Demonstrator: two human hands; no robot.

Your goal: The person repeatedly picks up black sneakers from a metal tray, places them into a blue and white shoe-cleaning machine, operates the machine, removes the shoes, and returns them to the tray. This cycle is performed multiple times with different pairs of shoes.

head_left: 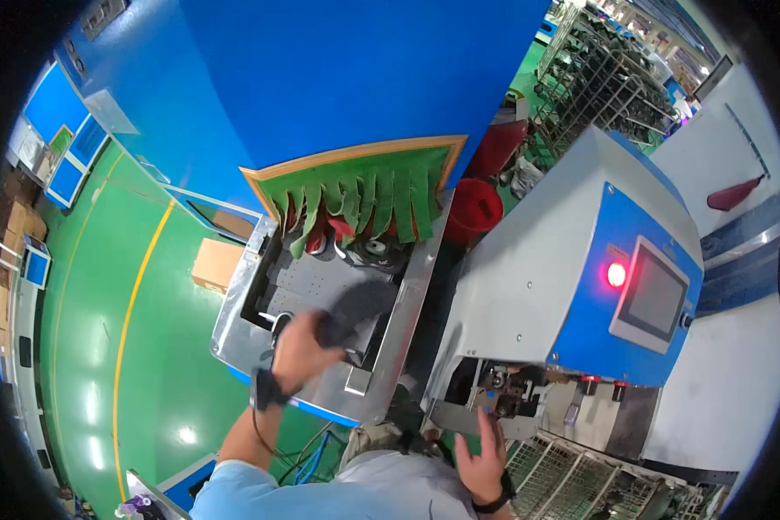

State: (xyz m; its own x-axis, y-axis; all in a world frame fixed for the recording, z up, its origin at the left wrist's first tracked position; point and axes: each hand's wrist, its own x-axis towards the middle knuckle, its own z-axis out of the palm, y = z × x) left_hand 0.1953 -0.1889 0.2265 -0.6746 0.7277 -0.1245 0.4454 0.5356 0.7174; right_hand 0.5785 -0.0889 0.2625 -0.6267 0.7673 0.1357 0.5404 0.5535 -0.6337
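Standing before a green flap curtain [364, 204] on a big blue machine, a person in a light blue top works with the two hands well apart. From where I watch, the left hand [302, 354] is on the curtain's near side, its fingers closed on the near end of a dark shoe-like piece [360, 310]; blur hides the exact grip. The right hand [482, 464] is farther from the curtain, to its right, fingers and thumb spread, apparently holding nothing. Its fingertips are near a metal plate [459, 418] on a grey-and-blue machine [537, 251]; I cannot tell whether they touch.

The dark piece is over the conveyor bed [299, 282] in front of the curtain. Its long axis slants away from the left hand toward the curtain's right end; which end is the toe is too blurred to tell.

Under the strips, a black shoe [380, 254] sits partly out on the bed. Bare, perforated bed shows in front of the curtain's left half. A metal rim [418, 277] edges the bed below the curtain's right end, and beyond it a dark, narrow gap separates the bed from the grey-and-blue machine.
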